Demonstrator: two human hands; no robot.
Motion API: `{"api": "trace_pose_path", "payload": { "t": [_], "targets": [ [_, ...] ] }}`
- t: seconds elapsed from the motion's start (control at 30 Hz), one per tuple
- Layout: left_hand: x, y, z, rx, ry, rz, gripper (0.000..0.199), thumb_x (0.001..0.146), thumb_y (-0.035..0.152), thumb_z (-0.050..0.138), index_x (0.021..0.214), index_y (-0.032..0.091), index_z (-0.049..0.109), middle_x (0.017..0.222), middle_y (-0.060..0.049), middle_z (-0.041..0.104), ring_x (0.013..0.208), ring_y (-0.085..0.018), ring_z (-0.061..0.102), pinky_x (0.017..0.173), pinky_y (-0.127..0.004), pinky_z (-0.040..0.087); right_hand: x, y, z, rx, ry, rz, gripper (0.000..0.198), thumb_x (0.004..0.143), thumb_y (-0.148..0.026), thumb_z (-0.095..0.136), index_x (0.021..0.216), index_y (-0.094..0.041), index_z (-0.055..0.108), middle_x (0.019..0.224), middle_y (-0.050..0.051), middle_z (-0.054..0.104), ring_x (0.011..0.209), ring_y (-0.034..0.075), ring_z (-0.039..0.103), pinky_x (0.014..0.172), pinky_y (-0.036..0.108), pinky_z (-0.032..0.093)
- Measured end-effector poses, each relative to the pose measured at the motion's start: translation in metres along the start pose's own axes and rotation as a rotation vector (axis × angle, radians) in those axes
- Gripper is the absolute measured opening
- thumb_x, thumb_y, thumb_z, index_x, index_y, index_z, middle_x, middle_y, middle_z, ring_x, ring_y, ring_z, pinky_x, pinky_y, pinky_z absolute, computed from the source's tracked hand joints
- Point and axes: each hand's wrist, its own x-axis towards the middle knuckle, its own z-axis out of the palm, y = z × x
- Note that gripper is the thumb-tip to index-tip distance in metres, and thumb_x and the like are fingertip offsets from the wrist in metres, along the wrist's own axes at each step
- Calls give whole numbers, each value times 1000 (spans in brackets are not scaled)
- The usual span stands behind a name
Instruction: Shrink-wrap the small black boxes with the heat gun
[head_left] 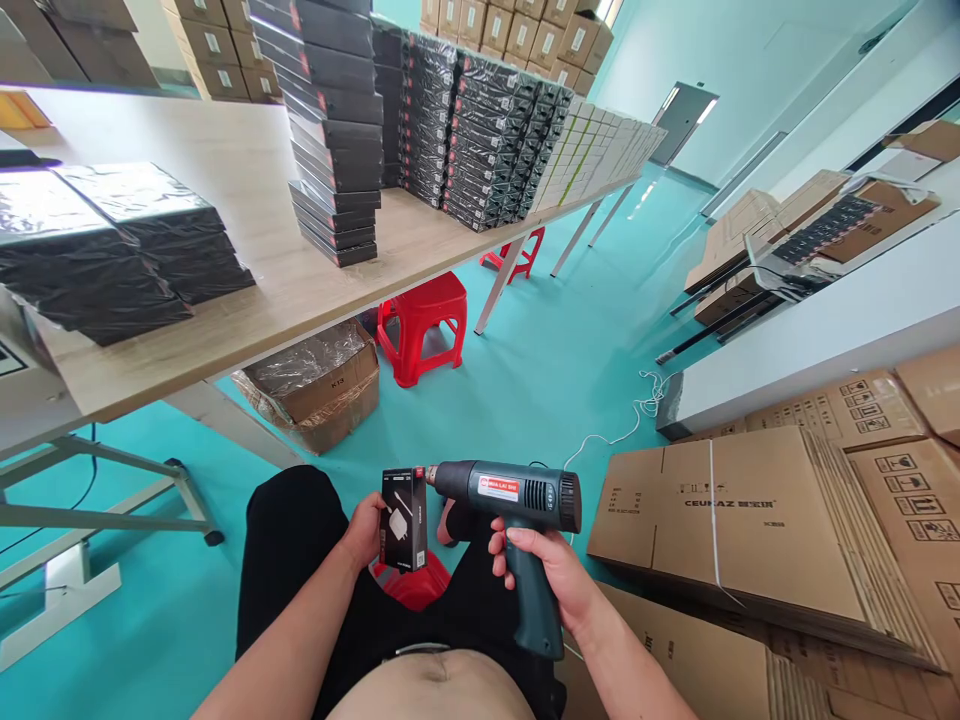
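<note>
The right hand (544, 562) grips a dark-green heat gun (517, 492); just left of its nozzle (433, 475), the left hand (366, 533) clasps a black charger box (404, 518) printed with a white plug (398, 524) and red corner.

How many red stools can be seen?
2 clearly: the nearer stool beside the carton, the farther stool beyond a table leg. The partly hidden red surface between the thighs may be another.

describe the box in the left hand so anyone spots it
Start at the black trousers, bottom centre. There, the left hand holds a small black box beside a heat gun. Unlike the stacked boxes on the table, it's held alone, white charger picture showing.
</note>
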Motion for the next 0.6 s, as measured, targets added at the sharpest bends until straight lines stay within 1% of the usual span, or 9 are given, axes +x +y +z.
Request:
{"api": "trace_pose_path", "payload": {
  "t": [0.17, 0.33, 0.43, 0.5, 0.6],
  "targets": [
    [2, -2, -1, 17, 31, 29, 5, 58, 19, 51, 63, 18, 52, 54, -7, 60, 46, -24, 58, 46, -36, 48, 5, -8, 2, -28, 15, 6, 31, 76, -35, 63, 98, -13, 64, 82, 8, 68, 67, 18, 63, 55, 27, 47],
    [2, -4, 0, 14, 63, 57, 2, 59, 18, 52, 60, 17, 52, 52, -6, 59, 44, -23, 57, 46, -36, 48, 5, -15, 4, -73, 92, 28, 29, 74, -35, 65, 93, -14, 64, 78, 7, 68, 62, 16, 62, 51, 25, 47],
    [1, -5, 1, -2, 74, 57, 3, 60, 16, 52, 61, 17, 53, 50, -5, 59, 43, -23, 56, 44, -34, 47, 7, -17, 5, -100, 14, 48, 29, 73, -34, 65, 94, -13, 64, 78, 7, 68, 62, 16, 63, 50, 25, 47],
    [0, -4, 3, -23, 74, 55, 5, 60, 16, 51, 63, 17, 55, 49, -4, 58, 42, -22, 56, 45, -34, 47, 11, -18, 7, -106, -26, 36, 30, 74, -34, 65, 96, -13, 63, 80, 8, 68, 63, 16, 63, 52, 25, 48],
    [-2, -4, 4, -71, 71, 53, 5, 61, 16, 50, 63, 18, 54, 48, -2, 57, 41, -22, 56, 44, -34, 47, 16, -21, 7, -132, -6, -4, 31, 76, -35, 63, 98, -13, 63, 81, 7, 68, 65, 16, 64, 53, 25, 49]
  ]
}}
